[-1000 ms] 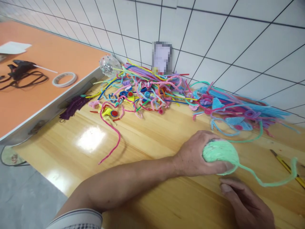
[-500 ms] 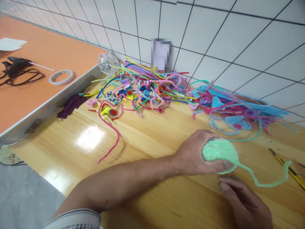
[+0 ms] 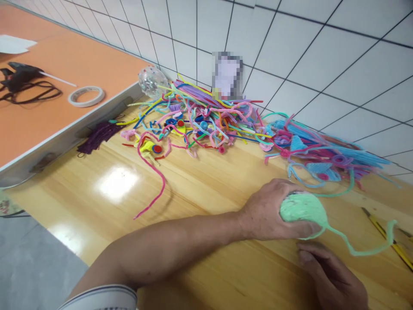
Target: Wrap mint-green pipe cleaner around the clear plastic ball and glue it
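My left hand [image 3: 269, 213] is wrapped around a ball [image 3: 303, 211] covered in wound mint-green chenille stem, held above the wooden table. A loose mint-green stem end [image 3: 358, 252] curves out from the ball to the right and bends upward. Another mint-green length [image 3: 342, 193] runs from behind the ball toward the pile at the back. Just below the ball, my right hand [image 3: 335, 277] is closed, its thumb and forefinger pressed together at the tips; whatever they may hold is hidden. The ball and the right hand look apart.
Mixed chenille stems [image 3: 206, 116] and a bluer bundle [image 3: 335, 146] lie along the tiled wall. A pink stem [image 3: 161, 181] trails forward. A yellow utility knife [image 3: 380, 228] lies at right. On the orange table are a tape roll [image 3: 86, 96] and a black glue gun [image 3: 24, 73].
The view has shifted slightly, so most of the back pile appears a little farther right. My left hand and the ball sit slightly right and lower. My right hand is almost unchanged.
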A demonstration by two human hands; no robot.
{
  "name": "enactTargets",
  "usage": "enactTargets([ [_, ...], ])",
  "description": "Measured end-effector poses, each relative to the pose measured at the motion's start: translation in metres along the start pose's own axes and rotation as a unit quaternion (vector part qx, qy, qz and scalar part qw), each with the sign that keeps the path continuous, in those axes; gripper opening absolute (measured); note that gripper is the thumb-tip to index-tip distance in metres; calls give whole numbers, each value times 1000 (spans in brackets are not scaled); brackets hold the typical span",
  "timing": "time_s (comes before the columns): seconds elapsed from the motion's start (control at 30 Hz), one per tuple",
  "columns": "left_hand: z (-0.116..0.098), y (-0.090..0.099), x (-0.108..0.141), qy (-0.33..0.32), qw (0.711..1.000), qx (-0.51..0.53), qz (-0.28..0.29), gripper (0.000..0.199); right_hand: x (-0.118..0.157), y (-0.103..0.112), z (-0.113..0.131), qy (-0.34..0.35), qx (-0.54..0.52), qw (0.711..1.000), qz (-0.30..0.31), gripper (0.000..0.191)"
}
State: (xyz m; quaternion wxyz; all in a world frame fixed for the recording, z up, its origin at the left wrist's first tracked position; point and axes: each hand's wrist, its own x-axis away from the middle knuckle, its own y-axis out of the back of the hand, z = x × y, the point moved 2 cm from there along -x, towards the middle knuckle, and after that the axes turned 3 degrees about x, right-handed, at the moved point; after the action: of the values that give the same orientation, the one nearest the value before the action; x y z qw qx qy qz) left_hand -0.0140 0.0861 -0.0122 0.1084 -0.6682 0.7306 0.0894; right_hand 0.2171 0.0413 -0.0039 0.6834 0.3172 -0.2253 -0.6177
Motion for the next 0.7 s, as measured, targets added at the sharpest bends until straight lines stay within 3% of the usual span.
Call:
enactTargets([
  [0.17, 3, -1, 0, 4, 1000, 0, -1, 78, 0, 2, -9, -12, -3, 999, 42, 17],
  [0.4, 3, -2, -1, 2, 1000, -4, 3, 79, -1, 1, -5, 6, -12, 1000, 9, 15],
  [0.7, -1, -1, -1, 0, 1000, -18, 9, 73, 0, 5, -22, -16, -2, 999, 44, 20],
])
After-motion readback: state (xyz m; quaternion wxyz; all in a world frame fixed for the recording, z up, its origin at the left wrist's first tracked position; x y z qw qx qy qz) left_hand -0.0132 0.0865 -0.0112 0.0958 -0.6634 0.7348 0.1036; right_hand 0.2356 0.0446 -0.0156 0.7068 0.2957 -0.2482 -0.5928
